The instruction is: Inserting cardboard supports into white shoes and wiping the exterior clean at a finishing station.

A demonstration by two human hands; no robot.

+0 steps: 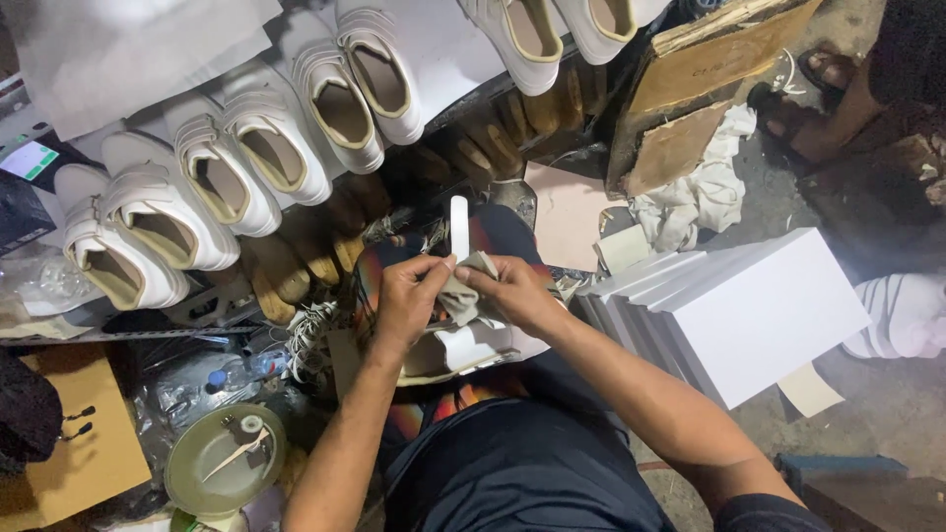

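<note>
A white shoe (473, 345) lies on my lap, partly hidden under my hands. My left hand (409, 296) pinches a grey-beige cloth (463, 291) together with a white strap (459, 225) that sticks upward from the shoe. My right hand (517, 291) grips the same cloth from the right side, pressed against the shoe. Both hands touch each other over the cloth.
A row of white strap shoes (246, 158) stands on white paper along the back. A stack of white boxes (749, 305) sits at my right. A round tin with a brush (225, 458) lies lower left, beside cardboard (84, 433). Another person's sandalled feet (818, 89) are top right.
</note>
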